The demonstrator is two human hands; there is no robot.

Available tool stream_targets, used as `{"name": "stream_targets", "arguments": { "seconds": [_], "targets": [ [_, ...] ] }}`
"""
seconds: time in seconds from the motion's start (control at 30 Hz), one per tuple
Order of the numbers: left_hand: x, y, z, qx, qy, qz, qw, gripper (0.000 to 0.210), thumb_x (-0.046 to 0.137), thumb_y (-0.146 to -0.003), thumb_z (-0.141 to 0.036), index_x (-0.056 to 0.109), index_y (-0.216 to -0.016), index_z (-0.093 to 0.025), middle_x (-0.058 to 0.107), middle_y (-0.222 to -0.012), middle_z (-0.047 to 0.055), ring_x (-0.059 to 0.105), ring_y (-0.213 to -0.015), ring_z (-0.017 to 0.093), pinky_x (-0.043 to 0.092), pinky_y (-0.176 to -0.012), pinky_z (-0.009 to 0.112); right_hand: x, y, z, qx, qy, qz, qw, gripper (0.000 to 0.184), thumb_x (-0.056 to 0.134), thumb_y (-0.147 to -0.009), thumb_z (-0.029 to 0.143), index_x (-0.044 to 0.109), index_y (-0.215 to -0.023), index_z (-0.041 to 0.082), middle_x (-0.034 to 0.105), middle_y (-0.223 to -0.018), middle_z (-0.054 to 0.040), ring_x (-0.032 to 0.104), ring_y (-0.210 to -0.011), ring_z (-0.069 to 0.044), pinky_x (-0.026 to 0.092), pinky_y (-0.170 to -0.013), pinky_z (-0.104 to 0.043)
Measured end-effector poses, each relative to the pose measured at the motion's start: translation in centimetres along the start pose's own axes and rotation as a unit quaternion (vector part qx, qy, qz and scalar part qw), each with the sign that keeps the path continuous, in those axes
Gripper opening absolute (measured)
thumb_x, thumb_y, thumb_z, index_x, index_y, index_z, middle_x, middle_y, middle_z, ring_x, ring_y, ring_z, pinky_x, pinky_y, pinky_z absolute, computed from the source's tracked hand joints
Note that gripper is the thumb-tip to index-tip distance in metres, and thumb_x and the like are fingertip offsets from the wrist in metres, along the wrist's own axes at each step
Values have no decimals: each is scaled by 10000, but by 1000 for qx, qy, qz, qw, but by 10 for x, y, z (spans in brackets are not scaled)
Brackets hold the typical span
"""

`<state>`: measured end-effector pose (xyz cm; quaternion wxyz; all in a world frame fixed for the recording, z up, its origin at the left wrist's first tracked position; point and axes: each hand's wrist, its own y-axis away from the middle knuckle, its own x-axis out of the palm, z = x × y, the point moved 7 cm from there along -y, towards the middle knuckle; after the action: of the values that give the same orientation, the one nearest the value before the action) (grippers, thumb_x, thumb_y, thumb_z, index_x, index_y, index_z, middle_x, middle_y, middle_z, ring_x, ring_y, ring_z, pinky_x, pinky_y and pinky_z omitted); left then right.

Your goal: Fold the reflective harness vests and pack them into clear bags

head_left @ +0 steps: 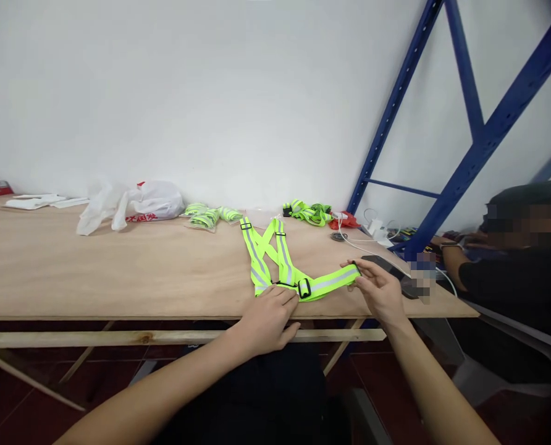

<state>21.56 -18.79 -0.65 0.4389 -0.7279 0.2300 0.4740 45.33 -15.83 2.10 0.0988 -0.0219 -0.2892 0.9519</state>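
A neon yellow-green reflective vest (333,282) made of straps with silver stripes lies on the wooden table, its two shoulder straps crossing toward the wall. My left hand (270,318) lies over its lower middle, fingers fairly flat on the straps near the table's front edge, covering part of them. Off to the right, my right hand (381,292) pinches the end of the waist strap at a black buckle (357,268), lifted a little and pulled out sideways. Between the hands, a black slider buckle (304,288) sits on that strap.
Packed reflective vests (204,217) in clear bags and a white plastic bag (157,201) lie along the wall. Loose green straps (310,212) and a white cable (372,252) are at the back right. A blue metal frame (470,157) and another person (525,266) are at the right.
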Motion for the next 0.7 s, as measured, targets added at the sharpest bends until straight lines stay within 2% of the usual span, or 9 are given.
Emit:
{"name": "stream_targets", "arguments": {
  "seconds": [0.07, 0.13, 0.27, 0.37, 0.47, 0.53, 0.6, 0.7],
  "targets": [
    [1, -2, -3, 3, -8, 7, 1000, 375, 567, -921, -324, 574, -1240, -127, 630, -1254, 150, 547, -1209, 297, 435, -1057, 434, -2, 2, 5, -13, 30, 2, 999, 430, 837, -706, 431, 678, -1022, 187, 746, -1004, -149, 669, -716, -225, 548, -499, -329],
    [2, -5, -7, 2, -17, 13, 1000, 382, 577, -917, -345, 574, -1226, -121, 630, -1242, 158, 551, -1195, 303, 430, -1058, 442, 10, -1, 16, -28, 44, 23, 998, 444, 828, -719, 444, 666, -1041, 183, 741, -1023, -154, 651, -659, -203, 547, -486, -337],
    [1, -11, -9, -11, -21, 23, 999, 384, 590, -907, -371, 588, -1186, -106, 643, -1180, 159, 569, -1145, 308, 443, -1040, 444, 70, -15, 41, -20, 56, 127, 990, 468, 841, -698, 432, 672, -1055, 183, 735, -987, -112, 615, -633, -160, 534, -479, -298],
    [-4, -12, -5, -13, 4, 25, 1000, 371, 599, -899, -385, 612, -1141, -104, 656, -1153, 154, 580, -1139, 302, 456, -1030, 417, 126, -19, 48, 2, 62, 225, 972, 477, 870, -645, 374, 691, -1035, 167, 682, -771, -32, 563, -589, -127, 486, -492, -257],
    [-7, -9, 3, -26, 38, 29, 999, 369, 597, -896, -394, 618, -1147, -124, 668, -1167, 141, 612, -1103, 290, 500, -962, 393, 173, -15, 34, 48, 51, 304, 950, 465, 863, -637, 341, 687, -1019, 144, 553, -586, 49, 484, -519, -95, 381, -459, -220],
    [-6, -5, 8, -36, 48, 34, 998, 385, 595, -892, -401, 617, -1165, -131, 675, -1176, 137, 629, -1073, 286, 517, -920, 390, 194, -12, 20, 78, 33, 323, 943, 463, 865, -626, 343, 680, -997, 137, 501, -556, 73, 434, -498, -76, 335, -450, -209],
    [-2, -1, 9, -36, 41, 39, 998, 422, 601, -881, -406, 607, -1198, -127, 668, -1211, 143, 624, -1096, 293, 509, -935, 401, 208, -10, 4, 108, 14, 326, 939, 453, 869, -613, 363, 678, -958, 141, 525, -588, 63, 422, -505, -69, 336, -454, -205],
    [5, 2, 3, -28, -14, 41, 999, 481, 587, -874, -319, 553, -1305, -106, 617, -1317, 165, 562, -1215, 307, 438, -1041, 433, 218, -10, -15, 149, -27, 315, 937, 456, 875, -594, 414, 666, -907, 156, 651, -754, -4, 492, -562, -79, 385, -471, -203]
  ]
}}
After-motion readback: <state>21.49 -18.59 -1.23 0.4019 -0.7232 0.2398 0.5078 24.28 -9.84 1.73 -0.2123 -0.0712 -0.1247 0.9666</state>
